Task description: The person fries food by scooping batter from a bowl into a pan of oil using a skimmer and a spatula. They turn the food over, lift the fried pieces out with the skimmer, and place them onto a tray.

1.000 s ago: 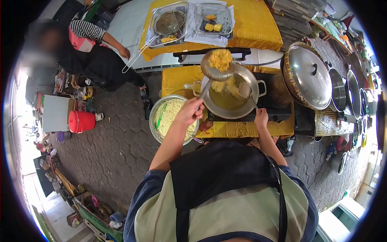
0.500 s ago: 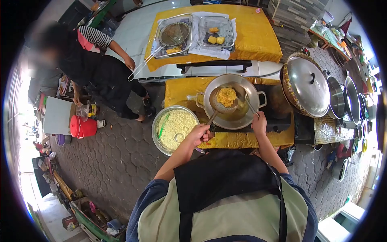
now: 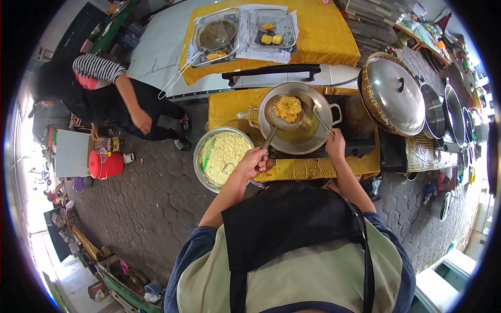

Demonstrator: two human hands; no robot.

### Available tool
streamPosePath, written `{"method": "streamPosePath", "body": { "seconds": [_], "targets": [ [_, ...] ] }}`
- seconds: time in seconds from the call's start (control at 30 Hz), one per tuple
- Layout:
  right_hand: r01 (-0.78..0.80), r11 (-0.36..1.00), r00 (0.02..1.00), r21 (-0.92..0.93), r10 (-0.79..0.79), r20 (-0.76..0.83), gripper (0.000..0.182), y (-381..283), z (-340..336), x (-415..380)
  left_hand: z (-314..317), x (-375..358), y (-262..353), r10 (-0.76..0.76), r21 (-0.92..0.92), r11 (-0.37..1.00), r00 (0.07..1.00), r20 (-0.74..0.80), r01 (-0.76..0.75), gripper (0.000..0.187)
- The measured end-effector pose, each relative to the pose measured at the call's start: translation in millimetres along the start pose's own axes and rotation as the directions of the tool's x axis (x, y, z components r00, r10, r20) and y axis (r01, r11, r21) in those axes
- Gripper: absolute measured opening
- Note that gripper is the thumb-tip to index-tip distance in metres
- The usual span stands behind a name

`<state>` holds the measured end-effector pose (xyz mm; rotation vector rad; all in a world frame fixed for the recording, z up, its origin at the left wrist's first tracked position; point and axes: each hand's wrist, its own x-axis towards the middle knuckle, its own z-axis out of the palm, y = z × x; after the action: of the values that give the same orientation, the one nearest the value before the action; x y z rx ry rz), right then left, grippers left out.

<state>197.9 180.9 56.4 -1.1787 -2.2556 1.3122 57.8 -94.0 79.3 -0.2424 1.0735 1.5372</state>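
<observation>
My left hand is closed round the handle of a skimmer. On its perforated bowl rests a golden fried fritter, held over the wok of oil. My right hand grips the thin metal handle of a utensil whose far end reaches into the wok beside the skimmer; its head is hard to make out. To the left of the wok stands a wide metal basin of pale yellow, crumbly mixture, with a green-handled utensil and a ladle in it.
Two wire baskets with fried pieces sit on the yellow-covered table ahead, a strainer across one. A large lidded pot stands right of the wok. At left, another person bends near a red bucket.
The skimmer with the fritter has shifted slightly up and left with the view. The other person has bent lower, and their near arm has swung down toward their legs.
</observation>
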Motion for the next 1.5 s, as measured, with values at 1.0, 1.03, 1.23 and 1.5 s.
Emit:
{"method": "streamPosePath", "body": {
  "seconds": [1.0, 1.03, 1.23, 1.5],
  "targets": [
    [-0.326, 0.944, 0.945, -0.043, 0.327, 0.001, 0.015, 104, 36, 42, 69, -67, 79, 0.172, 0.016, 0.985, 0.985, -0.023, -0.172, 0.011],
    [-0.327, 0.944, 0.945, -0.045, 0.327, 0.001, 0.015, 106, 35, 41, 70, -66, 79, 0.165, 0.004, 0.986, 0.986, -0.023, -0.165, 0.011],
    [-0.327, 0.941, 0.944, -0.089, 0.33, 0.021, 0.018, 89, 33, 36, 70, -59, 79, 0.175, 0.006, 0.985, 0.984, -0.02, -0.175, 0.011],
    [-0.072, 0.923, 0.994, -0.377, 0.097, 0.047, 0.027, 76, 40, 41, 75, -56, 81, 0.169, 0.008, 0.986, 0.985, -0.014, -0.169, 0.01]
  ]
}}
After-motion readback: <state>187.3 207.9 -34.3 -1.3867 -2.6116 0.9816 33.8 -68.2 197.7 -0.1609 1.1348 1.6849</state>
